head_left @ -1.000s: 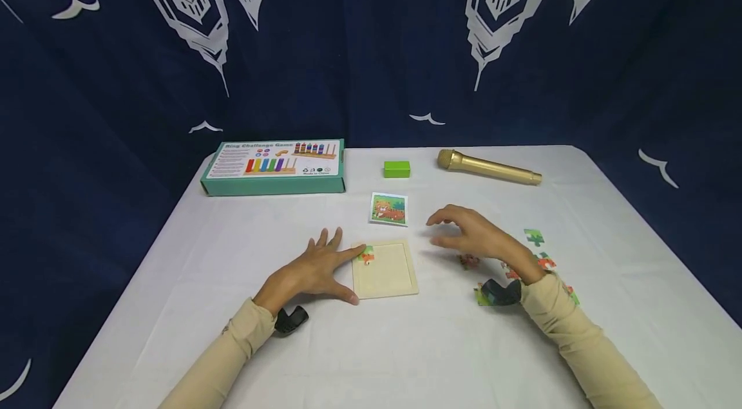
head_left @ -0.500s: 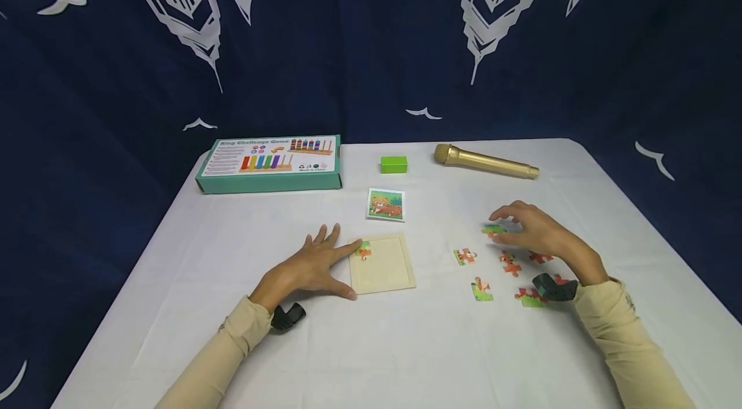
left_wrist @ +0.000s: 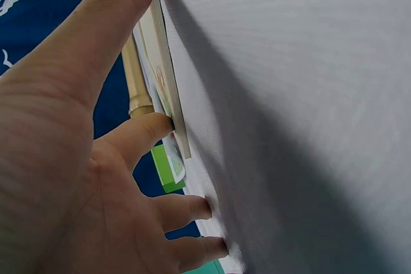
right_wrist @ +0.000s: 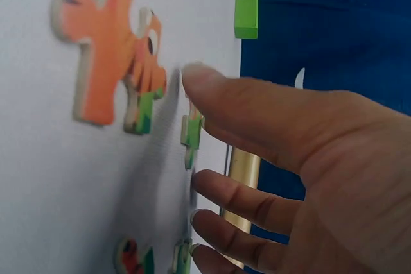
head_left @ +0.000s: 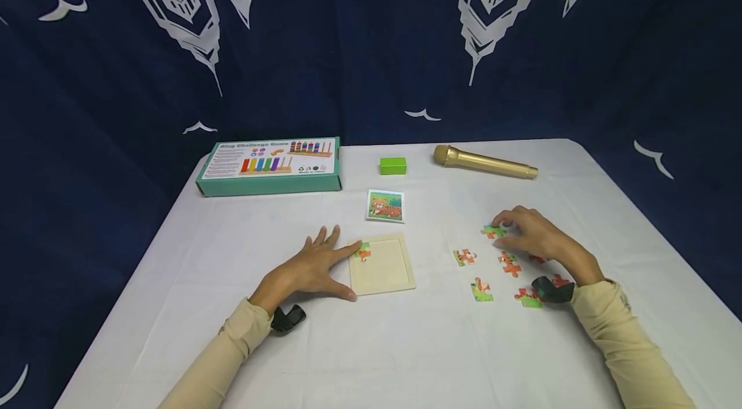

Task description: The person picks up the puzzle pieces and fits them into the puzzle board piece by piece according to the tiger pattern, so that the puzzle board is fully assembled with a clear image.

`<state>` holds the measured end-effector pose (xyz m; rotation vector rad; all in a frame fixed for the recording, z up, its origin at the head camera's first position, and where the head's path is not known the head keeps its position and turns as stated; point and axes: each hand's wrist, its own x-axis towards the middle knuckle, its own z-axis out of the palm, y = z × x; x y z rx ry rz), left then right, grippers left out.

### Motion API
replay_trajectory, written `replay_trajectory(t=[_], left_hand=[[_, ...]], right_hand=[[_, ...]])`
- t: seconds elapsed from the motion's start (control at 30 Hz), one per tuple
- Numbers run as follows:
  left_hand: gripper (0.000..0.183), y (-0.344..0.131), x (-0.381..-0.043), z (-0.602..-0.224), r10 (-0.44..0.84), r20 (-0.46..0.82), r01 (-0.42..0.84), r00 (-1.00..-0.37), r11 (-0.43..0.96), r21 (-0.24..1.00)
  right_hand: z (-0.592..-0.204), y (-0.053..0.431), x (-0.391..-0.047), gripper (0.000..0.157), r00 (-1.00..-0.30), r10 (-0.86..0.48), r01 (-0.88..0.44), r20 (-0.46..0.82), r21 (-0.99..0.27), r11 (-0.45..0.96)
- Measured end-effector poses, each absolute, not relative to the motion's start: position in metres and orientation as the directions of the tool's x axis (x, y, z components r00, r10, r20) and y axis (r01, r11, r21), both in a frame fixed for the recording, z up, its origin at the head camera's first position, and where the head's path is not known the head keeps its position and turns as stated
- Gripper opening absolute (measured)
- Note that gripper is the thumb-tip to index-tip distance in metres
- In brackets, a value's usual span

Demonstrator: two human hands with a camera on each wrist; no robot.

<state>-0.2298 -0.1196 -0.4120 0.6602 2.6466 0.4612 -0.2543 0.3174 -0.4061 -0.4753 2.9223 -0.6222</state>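
Observation:
My left hand [head_left: 311,267] lies with its fingers spread at the left side of a wooden puzzle tray [head_left: 385,270]. Its index fingertip touches the upper left corner, by a green-and-orange puzzle piece [head_left: 363,253] in the tray; the thumb rests at the lower left edge. Over on the right, my right hand [head_left: 536,236] reaches down at another green-and-orange puzzle piece [head_left: 490,232]. In the right wrist view, that piece [right_wrist: 192,134] shows between thumb and index finger, which stand apart. An orange puzzle piece [head_left: 509,264] lies below this hand, which partly hides others.
Several loose pieces, including a green-and-red one [head_left: 529,298], lie about the right hand. A tiger picture card [head_left: 386,206] stands behind the tray. Farther back are a green block [head_left: 393,166], a Ring Challenge Game box [head_left: 269,167] and a gold microphone [head_left: 485,162].
My right hand has moved rightward from beside the tray to the loose pieces, then its fingers came down at the green-and-orange one. The left hand has stayed at the tray.

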Motion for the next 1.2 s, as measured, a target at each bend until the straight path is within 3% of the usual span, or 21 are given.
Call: replay_trajectory(t=[0.17, 0.4, 0.83, 1.2], left_hand=[[0.103, -0.119, -0.229, -0.411, 0.499, -0.273, 0.378, -0.822, 0.838, 0.395], [0.103, -0.118, -0.229, -0.412, 0.493, -0.276, 0.373, -0.825, 0.842, 0.39], [0.104, -0.12, -0.229, -0.413, 0.494, -0.275, 0.379, -0.825, 0.844, 0.381], [0.115, -0.119, -0.23, -0.416, 0.496, -0.258, 0.385, -0.829, 0.841, 0.38]], right_hand=[[-0.41, 0.315, -0.255, 0.031, -0.947, -0.322, -0.287, -0.013, -0.42, 0.861], [-0.413, 0.313, -0.255, 0.035, -0.956, -0.294, -0.272, 0.006, -0.396, 0.877], [-0.417, 0.313, -0.257, 0.028, -0.951, -0.305, -0.301, 0.051, -0.376, 0.876], [-0.419, 0.312, -0.257, 0.017, -0.942, -0.31, -0.335, 0.132, -0.452, 0.827]])
